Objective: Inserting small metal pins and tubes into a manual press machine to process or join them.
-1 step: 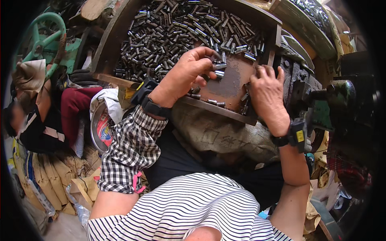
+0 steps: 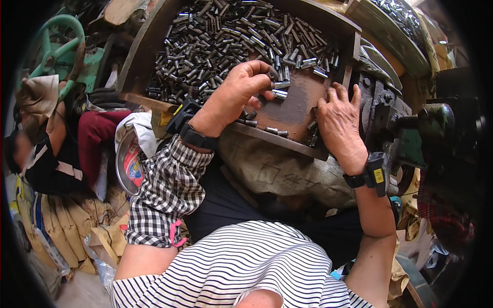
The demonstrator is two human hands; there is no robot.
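Note:
My left hand (image 2: 245, 88) hovers over the near middle of a shallow wooden tray (image 2: 295, 150), its thumb and fingers curled together. A short dark metal tube (image 2: 271, 75) shows its end at those fingertips. Just beyond and right of them lie shiny metal tubes (image 2: 280, 94). Over the tray's right edge is my right hand (image 2: 339, 113), back upward, with the outermost finger raised apart. The other fingers bend downward and their tips are hidden, so whatever they grip cannot be made out. A few tubes (image 2: 312, 134) lie on the tray beside its thumb side.
Piled tubes (image 2: 210, 51) fill the tray's far left part. A dark, greasy machine (image 2: 405, 120) stands close on the right. At left are a green handwheel (image 2: 77, 46), a metal bowl (image 2: 125, 164) and another person's maroon sleeve (image 2: 97, 141). Sacking (image 2: 272, 172) hangs under the tray.
My right hand has shifted very slightly. The tube's end shows more plainly at my left fingertips. Otherwise both hands and the pile stay as they were.

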